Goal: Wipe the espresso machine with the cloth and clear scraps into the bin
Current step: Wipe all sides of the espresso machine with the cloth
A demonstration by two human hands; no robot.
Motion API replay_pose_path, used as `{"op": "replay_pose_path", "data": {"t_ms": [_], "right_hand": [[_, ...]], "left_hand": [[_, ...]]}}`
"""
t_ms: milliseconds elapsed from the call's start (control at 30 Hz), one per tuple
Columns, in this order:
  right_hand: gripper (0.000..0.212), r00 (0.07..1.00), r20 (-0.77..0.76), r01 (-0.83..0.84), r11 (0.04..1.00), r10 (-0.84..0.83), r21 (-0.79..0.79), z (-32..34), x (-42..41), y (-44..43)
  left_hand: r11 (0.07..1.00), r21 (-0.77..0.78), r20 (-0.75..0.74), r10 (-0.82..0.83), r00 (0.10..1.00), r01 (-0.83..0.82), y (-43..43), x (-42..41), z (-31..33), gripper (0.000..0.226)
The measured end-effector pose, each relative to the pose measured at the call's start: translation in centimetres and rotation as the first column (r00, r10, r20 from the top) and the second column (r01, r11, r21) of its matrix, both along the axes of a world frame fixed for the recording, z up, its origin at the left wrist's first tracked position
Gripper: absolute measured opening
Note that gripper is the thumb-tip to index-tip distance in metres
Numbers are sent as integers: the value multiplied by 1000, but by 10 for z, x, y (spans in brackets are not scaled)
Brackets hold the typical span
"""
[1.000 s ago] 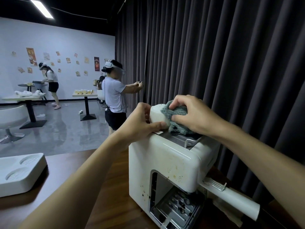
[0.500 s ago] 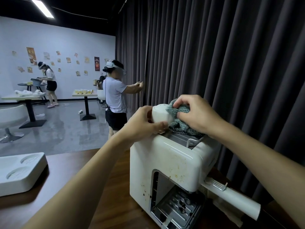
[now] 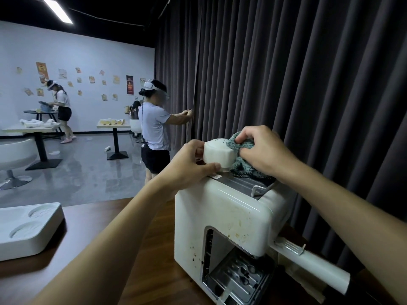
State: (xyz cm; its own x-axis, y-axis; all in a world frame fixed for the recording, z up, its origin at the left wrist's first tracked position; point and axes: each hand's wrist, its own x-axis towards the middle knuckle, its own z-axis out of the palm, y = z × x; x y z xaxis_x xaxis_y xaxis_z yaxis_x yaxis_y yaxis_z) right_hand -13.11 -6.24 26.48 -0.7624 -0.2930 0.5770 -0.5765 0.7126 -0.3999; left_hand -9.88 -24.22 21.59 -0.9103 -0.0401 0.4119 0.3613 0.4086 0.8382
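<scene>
A white espresso machine (image 3: 222, 219) with brown stains on its front stands on the dark wooden table (image 3: 92, 245). On its top sits a round white cap (image 3: 218, 153). My left hand (image 3: 187, 168) grips that cap from the left, thumb along its lower edge. My right hand (image 3: 264, 153) holds a bunched grey-green cloth (image 3: 241, 166) against the cap's right side, on the machine's metal top. A white handle (image 3: 312, 263) sticks out of the machine to the right. No bin is in view.
A white moulded tray (image 3: 28, 227) lies on the table at the left. Dark curtains (image 3: 297, 84) hang right behind the machine. Further back stand a person in a headset (image 3: 155, 128), another person (image 3: 61, 106) and several small tables (image 3: 114, 137).
My right hand has shifted the cloth slightly up and round the right side of the cap. My left hand has kept its grip on the cap.
</scene>
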Motion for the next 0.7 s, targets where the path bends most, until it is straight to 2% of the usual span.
{"op": "replay_pose_path", "data": {"t_ms": [100,167,300,367,433,500,600,700], "right_hand": [[20,997,-35,-70,997,72,32,1,9,-3],[20,998,-32,-58,998,59,22,2,8,-1],[24,999,35,32,998,-34,45,1,3,0],[24,999,36,18,995,-22,102,0,7,-4],[23,1000,12,-14,992,13,129,0,12,-7],[21,999,-12,-30,995,31,92,0,12,-5],[24,999,-48,6,1000,-6,1,-1,6,-1],[30,986,-164,-23,1000,22,0,-2,0,-3]], "left_hand": [[999,15,-9,28,1000,-28,-2,-3,-4,53],[999,10,4,41,999,-41,-2,-4,-4,55],[998,45,7,50,999,-50,-4,-1,-2,46],[999,17,4,31,1000,-31,-3,3,0,46],[1000,-6,-14,-2,1000,2,0,6,2,35],[1000,4,-16,-26,1000,26,1,5,2,27],[997,81,35,-2,999,-1,-4,2,1,29],[997,72,58,-34,998,30,-8,1,-1,26]]}}
